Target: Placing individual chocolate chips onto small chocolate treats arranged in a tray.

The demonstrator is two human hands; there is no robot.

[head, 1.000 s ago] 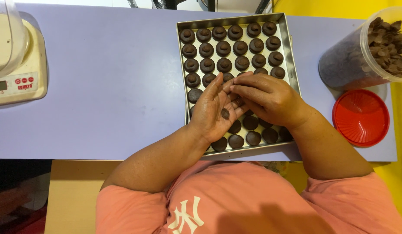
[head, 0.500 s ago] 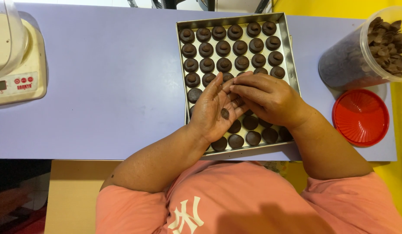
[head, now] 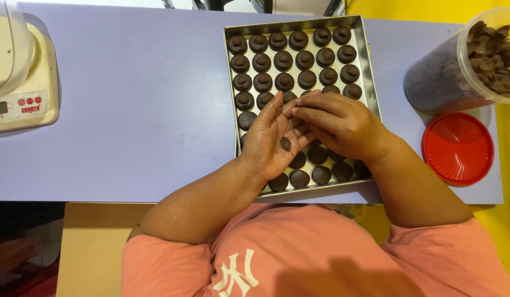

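A metal tray [head: 370, 71] on the lilac table holds rows of round dark chocolate cookies [head: 283, 59], the far rows each topped with a chocolate chip. My left hand [head: 271, 137] lies palm up over the tray's middle with a chocolate chip [head: 286, 144] resting in the palm. Above the same spot, my right hand [head: 343, 124] has its fingertips pinched together against the left hand's fingers; what they pinch is hidden. Plain untopped cookies [head: 321, 174] fill the near rows.
A clear plastic tub of chocolate chips [head: 475, 55] stands at the right, its red lid [head: 457, 147] lying beside it. A cream kitchen scale [head: 24, 82] with a clear bowl sits at the far left. The table's near edge runs just below the tray.
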